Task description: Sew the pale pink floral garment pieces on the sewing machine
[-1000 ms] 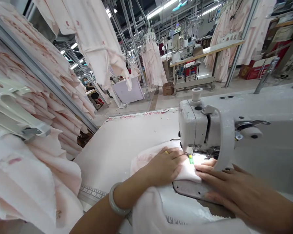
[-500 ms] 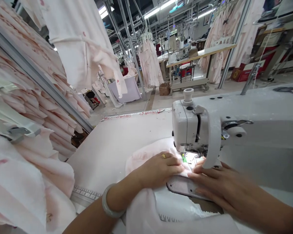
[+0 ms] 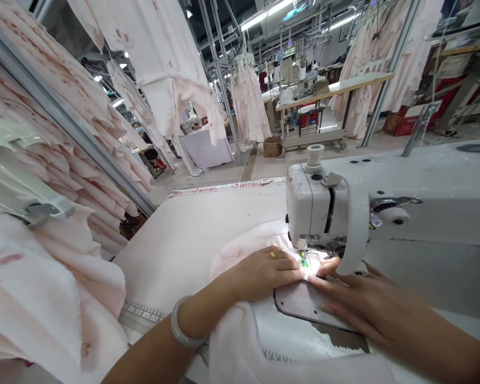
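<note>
A white sewing machine (image 3: 310, 197) stands on the right, its lamp lighting the needle area, where a small green part (image 3: 304, 261) shows. Pale pink fabric (image 3: 240, 245) runs under the presser foot and spreads to the left; more of it hangs over the front edge. My left hand (image 3: 260, 273), with a ring and a bangle, lies palm down on this fabric, fingertips just left of the needle. To the right of the foot, my right hand (image 3: 356, 293) rests with its fingers stretched apart, fingertips at the lit cloth. The machine's white guard hides part of those fingers.
Pale pink garments (image 3: 84, 176) hang on a rail at the left, and another garment (image 3: 172, 69) hangs above the table. A white hanger (image 3: 28, 170) juts in close on the left. The white tabletop (image 3: 164, 250) has a measuring tape along its front. Another workbench (image 3: 332, 90) stands behind.
The view has shifted slightly, so the machine sits a little farther right. The fabric by the foot has moved a little, with my left fingers closer to the needle. Both hands stay on it.
</note>
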A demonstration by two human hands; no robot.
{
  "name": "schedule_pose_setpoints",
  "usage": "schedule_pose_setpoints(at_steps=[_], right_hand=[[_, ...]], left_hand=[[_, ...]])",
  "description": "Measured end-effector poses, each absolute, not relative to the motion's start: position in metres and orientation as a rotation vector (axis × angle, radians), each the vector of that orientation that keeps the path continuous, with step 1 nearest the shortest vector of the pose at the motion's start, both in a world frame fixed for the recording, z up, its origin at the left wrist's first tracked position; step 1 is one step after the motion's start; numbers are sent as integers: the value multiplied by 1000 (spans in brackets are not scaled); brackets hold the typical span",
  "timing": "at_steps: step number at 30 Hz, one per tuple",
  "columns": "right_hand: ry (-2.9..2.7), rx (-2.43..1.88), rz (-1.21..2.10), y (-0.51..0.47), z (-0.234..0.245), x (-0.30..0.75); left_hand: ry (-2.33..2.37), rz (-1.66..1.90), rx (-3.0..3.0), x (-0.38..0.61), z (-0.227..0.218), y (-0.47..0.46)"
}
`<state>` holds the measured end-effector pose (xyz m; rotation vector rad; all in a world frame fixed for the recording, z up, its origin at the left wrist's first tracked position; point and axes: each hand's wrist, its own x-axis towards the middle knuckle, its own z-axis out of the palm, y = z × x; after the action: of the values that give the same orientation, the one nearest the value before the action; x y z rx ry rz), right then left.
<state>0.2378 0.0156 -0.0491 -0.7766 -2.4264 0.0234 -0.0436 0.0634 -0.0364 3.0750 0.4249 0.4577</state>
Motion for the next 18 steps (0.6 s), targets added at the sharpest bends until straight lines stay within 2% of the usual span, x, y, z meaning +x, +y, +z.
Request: schedule_pose_setpoints(at_steps=[4, 9, 18], right_hand=[[-2433, -705, -59, 16, -49, 238], [-2495, -839, -58, 17, -57, 243], [-2514, -978, 177, 19, -66, 246]], left_hand=[[395, 403, 3036, -43, -35, 62], [536, 344, 3009, -44, -39, 64], [770, 217, 2912, -39, -33, 65]])
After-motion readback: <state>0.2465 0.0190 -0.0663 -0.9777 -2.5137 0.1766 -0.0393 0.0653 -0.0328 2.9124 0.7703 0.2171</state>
